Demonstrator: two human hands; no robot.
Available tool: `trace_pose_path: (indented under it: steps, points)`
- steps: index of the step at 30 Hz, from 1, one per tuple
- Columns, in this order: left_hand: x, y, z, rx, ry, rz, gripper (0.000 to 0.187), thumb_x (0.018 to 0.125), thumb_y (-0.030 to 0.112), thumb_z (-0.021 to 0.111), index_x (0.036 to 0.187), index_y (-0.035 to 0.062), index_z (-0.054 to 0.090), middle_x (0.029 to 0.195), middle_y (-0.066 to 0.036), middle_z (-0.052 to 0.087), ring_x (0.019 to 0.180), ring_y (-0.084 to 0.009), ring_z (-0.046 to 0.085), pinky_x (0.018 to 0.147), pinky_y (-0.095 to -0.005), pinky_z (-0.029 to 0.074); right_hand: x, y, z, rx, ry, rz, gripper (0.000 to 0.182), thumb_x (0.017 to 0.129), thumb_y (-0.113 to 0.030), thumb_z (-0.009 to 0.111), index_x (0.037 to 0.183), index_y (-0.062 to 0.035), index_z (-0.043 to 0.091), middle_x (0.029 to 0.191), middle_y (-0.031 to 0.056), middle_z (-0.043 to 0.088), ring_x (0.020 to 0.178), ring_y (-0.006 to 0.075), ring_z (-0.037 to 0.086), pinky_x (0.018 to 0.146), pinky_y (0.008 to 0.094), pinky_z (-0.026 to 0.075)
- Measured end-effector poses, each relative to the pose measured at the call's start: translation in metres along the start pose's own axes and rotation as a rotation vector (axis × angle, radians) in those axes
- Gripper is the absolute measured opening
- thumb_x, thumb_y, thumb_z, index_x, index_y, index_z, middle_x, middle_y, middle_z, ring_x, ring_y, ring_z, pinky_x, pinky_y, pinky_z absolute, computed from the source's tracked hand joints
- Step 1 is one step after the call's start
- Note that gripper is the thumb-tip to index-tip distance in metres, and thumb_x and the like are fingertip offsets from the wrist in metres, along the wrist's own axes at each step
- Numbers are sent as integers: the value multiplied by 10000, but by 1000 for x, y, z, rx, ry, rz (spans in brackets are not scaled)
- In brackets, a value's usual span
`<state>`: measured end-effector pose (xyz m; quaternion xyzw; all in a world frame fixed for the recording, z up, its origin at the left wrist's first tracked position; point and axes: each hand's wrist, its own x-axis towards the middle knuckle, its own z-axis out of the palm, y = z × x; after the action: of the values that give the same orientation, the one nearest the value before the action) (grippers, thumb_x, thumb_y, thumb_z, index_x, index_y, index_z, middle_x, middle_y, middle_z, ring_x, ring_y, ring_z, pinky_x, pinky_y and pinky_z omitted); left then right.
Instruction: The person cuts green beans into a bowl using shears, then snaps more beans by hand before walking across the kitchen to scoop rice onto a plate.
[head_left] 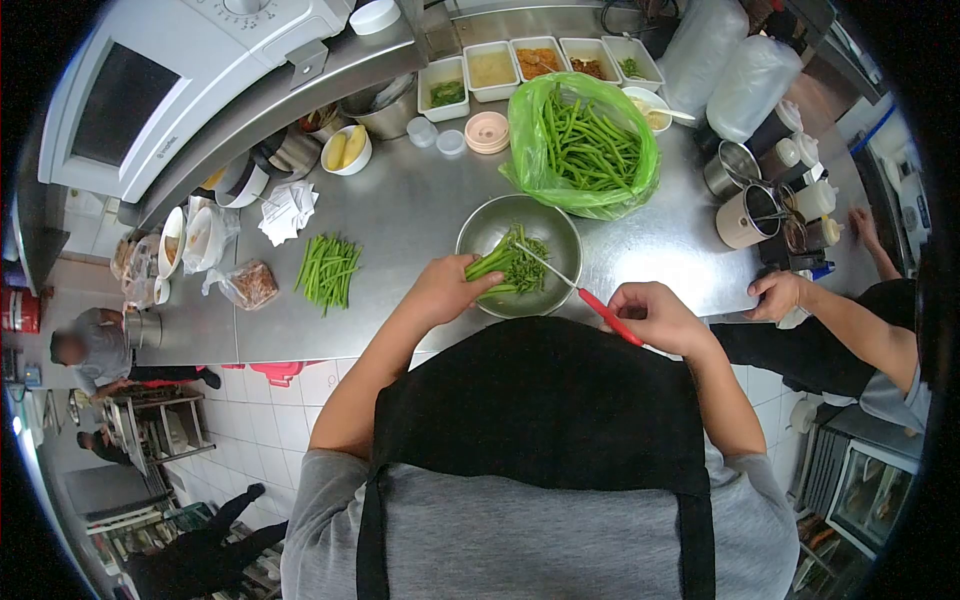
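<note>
My left hand [446,292] is closed round a bunch of green beans [487,266] over the left rim of a steel bowl [571,237]. Several short green pieces [522,272] lie in the bowl. In my right hand [656,318] are red-handled scissors [597,304], their thin metal blade reaching over the bowl to the bunch. The fingers partly hide the handle. Behind the bowl stands an open green plastic bag [524,150] full of long green beans [592,145]. A neat bundle of beans [328,272] lies on the counter to the left.
White containers [491,70] of ingredients line the back of the steel counter [400,215]. Sauce bottles [818,200] and a steel cup [733,168] stand at right. Close on my right, a co-worker's hand [778,296] touches the counter edge. A white oven [150,90] overhangs the left side.
</note>
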<state>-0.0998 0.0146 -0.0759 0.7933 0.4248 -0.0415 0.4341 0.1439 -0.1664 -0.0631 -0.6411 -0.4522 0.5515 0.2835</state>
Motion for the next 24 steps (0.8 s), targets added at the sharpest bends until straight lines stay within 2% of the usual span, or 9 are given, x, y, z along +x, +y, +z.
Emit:
trace_pose_path:
  steps: [1, 3, 7, 15, 24]
  points:
    - [-1, 1, -1, -16, -8, 3, 340, 850, 356, 607, 913, 22, 618, 595, -54, 570, 500, -118, 545, 468, -258, 437, -2, -1, 1, 14, 5, -18, 167, 746, -132, 697, 812, -10, 605, 678, 0, 594, 596, 57, 522, 542, 206, 406]
    - [-1, 1, -4, -268, -201, -57, 320, 855, 358, 603, 884, 39, 608, 573, -33, 539, 480, -95, 505, 422, -233, 390, -3, -2, 4, 40, 15, -55, 160, 734, -128, 688, 799, -7, 608, 653, 16, 597, 584, 74, 532, 533, 226, 416]
    - [-2, -3, -6, -582, -489, -71, 305, 864, 365, 596, 873, 60, 583, 563, -5, 496, 450, -65, 442, 366, -199, 316, -2, 0, 4, -48, -15, -103, 123, 753, -55, 646, 855, -11, 594, 721, -8, 581, 647, 50, 515, 588, 196, 410]
    - [3, -8, 5, -555, -613, -156, 374, 845, 398, 614, 919, 36, 556, 579, -22, 507, 421, -68, 428, 359, -197, 316, 4, 2, 6, -24, -11, -79, 111, 752, -103, 648, 789, -9, 602, 630, 21, 591, 567, 74, 525, 537, 234, 417]
    - [4, -9, 0, -505, -652, -181, 383, 841, 410, 615, 942, 45, 557, 585, -30, 508, 393, -67, 408, 348, -192, 303, -8, 2, -18, 67, -72, 68, 160, 758, -138, 677, 779, 1, 601, 656, 2, 590, 581, 54, 522, 503, 197, 388]
